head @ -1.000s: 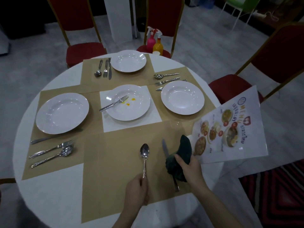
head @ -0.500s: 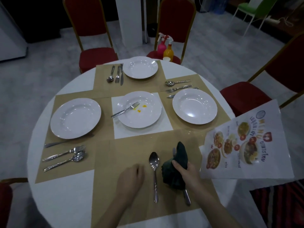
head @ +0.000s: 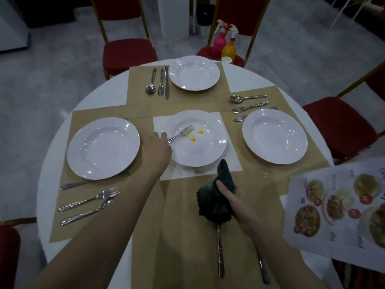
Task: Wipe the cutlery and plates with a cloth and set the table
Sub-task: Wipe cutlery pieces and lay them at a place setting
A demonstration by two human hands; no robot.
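Note:
The centre plate (head: 205, 152) carries yellow stains and a fork (head: 181, 133) whose tines lie on it. My left hand (head: 158, 148) reaches across the table and its fingers curl over the end of the fork's handle at the plate's left rim. Nearer to me, my right hand (head: 236, 203) grips a bunched dark green cloth (head: 214, 202) above the brown mat. A spoon (head: 220, 254) lies on the mat with its bowl hidden under the cloth. A knife (head: 263, 272) lies to its right, partly under my right forearm.
Clean white plates sit at the left (head: 103, 148), right (head: 275, 135) and far (head: 193, 73) places, each with cutlery beside it. A printed menu (head: 337, 209) overhangs the table's right edge. Pink (head: 219, 43) and orange (head: 229, 49) spray bottles stand on a far red chair.
My left hand let go of the spoon, left it on the mat and moved forward to the fork on the centre plate. My right hand keeps hold of the cloth.

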